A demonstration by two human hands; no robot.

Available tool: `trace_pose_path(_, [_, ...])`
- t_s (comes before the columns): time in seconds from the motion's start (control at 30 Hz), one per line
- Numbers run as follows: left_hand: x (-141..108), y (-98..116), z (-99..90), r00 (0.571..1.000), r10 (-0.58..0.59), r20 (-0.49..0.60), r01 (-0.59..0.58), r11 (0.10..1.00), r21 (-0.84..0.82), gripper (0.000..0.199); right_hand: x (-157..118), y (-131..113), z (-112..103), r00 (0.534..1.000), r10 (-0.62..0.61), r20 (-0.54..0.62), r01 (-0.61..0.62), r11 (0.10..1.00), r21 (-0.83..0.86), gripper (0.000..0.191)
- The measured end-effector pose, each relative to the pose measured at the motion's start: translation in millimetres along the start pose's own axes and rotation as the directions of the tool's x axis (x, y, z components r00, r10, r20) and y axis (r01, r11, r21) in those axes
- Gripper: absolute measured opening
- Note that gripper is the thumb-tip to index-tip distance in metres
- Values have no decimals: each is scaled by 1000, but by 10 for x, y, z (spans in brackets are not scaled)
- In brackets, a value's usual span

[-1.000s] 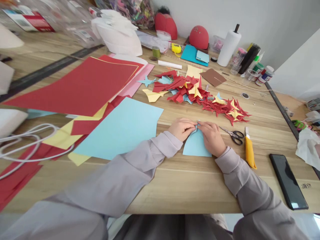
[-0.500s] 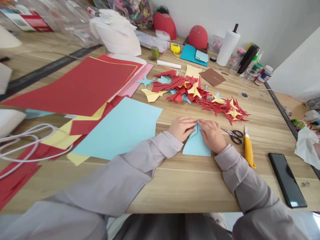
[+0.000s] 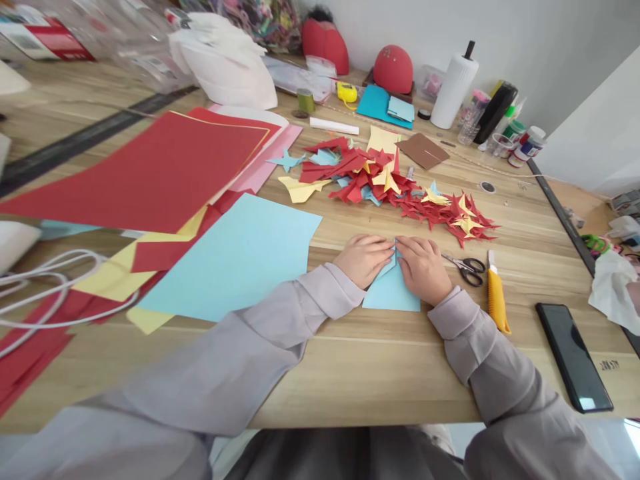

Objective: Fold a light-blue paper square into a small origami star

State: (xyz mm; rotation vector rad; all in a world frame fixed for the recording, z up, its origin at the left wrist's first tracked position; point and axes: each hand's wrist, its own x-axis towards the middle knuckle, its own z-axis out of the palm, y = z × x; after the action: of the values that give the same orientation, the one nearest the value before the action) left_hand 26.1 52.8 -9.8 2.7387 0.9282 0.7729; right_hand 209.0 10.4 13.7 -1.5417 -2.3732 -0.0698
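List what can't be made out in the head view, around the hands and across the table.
Head view:
The fold of the light blue paper: covered by the left hand and right hand, so pinching or pressing can't be told.
The pile of folded paper pieces: pieces overlap, hiding the lower ones.
The bag of colourful scraps: cut off by the top edge.
The small bottles: labels too small to read.
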Motion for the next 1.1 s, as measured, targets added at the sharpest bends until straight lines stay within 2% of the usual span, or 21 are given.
trace_pose_path(0.3, [-2, 20, -9, 998, 55, -5, -55, 997, 57, 34, 0, 10, 12, 999, 44, -7, -44, 998, 46, 37])
trace_pose_path(0.47, [-9, 25, -29, 998, 59, 26, -61, 996, 61, 30, 2, 11, 4, 999, 38, 34, -39, 999, 13, 40])
trace_pose_path(0.73, [-6, 60, -37, 998, 53, 16, -54, 997, 54, 30, 3, -43, -25, 994, 86, 70, -78, 992, -103, 41])
trace_pose_path(1.1, [-10, 46, -38, 998, 56, 16, -56, 998, 39, 30, 20, -52, -14, 989, 127, 80, -119, 988, -103, 46])
